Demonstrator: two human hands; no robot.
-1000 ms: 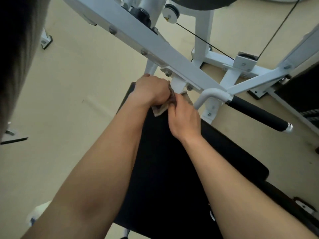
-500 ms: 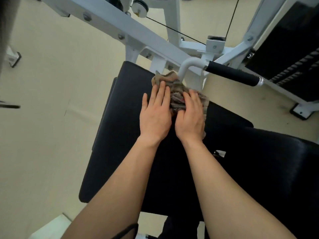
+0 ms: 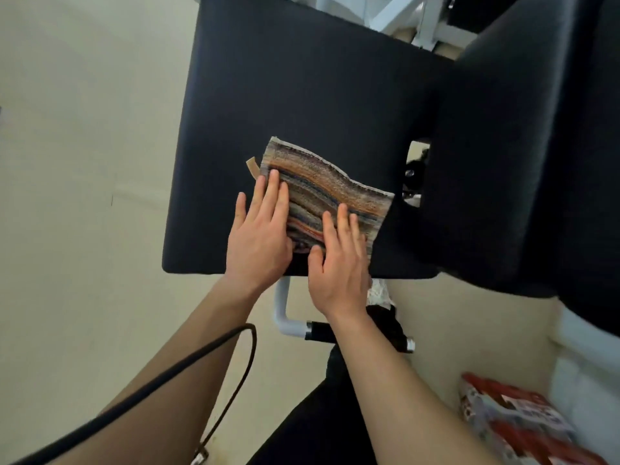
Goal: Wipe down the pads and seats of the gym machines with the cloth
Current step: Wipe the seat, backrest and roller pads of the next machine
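Both hands cover the near edge of the cloth; the red-and-white box is blurred, cut by the bottom edge

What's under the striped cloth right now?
The striped cloth lies flat on the black seat pad, with the left hand and right hand pressing on its near edge. Whatever lies directly beneath the cloth is covered and cannot be seen.

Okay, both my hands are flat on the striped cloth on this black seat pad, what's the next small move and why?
Probably push the striped woven cloth away from you across the black padded seat. The left hand and right hand press its near half flat, close to the seat's near edge, while the broad far part of the pad lies uncovered beyond the cloth.
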